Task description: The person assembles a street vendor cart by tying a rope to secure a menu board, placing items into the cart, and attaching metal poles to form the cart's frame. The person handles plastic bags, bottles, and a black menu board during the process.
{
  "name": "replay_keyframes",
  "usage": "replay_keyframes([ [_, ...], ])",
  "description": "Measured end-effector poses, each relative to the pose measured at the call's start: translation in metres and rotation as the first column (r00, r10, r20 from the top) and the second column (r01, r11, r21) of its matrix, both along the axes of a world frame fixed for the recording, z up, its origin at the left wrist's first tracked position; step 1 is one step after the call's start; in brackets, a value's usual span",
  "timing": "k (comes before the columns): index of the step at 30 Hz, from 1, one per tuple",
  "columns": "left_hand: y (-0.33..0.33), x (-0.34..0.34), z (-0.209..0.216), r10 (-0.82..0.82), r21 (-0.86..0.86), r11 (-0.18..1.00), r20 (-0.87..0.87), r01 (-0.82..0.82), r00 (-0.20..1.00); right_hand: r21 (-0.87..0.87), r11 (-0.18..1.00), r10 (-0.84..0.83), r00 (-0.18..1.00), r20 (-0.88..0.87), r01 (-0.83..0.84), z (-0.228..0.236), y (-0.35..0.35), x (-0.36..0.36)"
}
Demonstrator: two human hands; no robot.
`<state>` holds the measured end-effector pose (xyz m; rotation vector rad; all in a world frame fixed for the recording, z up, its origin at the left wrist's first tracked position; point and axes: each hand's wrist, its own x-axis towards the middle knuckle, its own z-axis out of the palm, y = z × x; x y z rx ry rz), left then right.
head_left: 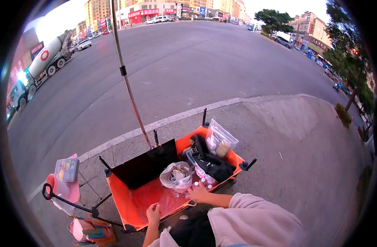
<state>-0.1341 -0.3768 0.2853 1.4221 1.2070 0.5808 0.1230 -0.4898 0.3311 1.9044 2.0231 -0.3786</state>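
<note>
Where the right hand reaches, bottles stand cap-up.

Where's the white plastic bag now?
In the head view, the white plastic bag sits near the middle of the orange wagon, between the black panel and black bag, just beyond the right hand.
</note>
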Motion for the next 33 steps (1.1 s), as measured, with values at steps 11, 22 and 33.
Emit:
replay_keyframes([
  [11,0.014,0.052,0.039,-0.163,-0.06,0.982,0.183,0.176,0.97,0.376,0.904,-0.099,0.955,-0.279,0.203,-0.012,-0.018,-0.003],
  [22,0.007,0.082,0.044,-0.295,-0.257,0.89,0.302,0.376,0.906,0.376,0.749,-0.309,0.79,-0.53,0.546,-0.092,-0.023,-0.01],
  [33,0.003,0.086,0.079,-0.127,-0.457,0.828,0.412,0.325,0.902,0.763,0.583,-0.285,0.95,-0.128,0.278,-0.036,-0.032,-0.026],
])
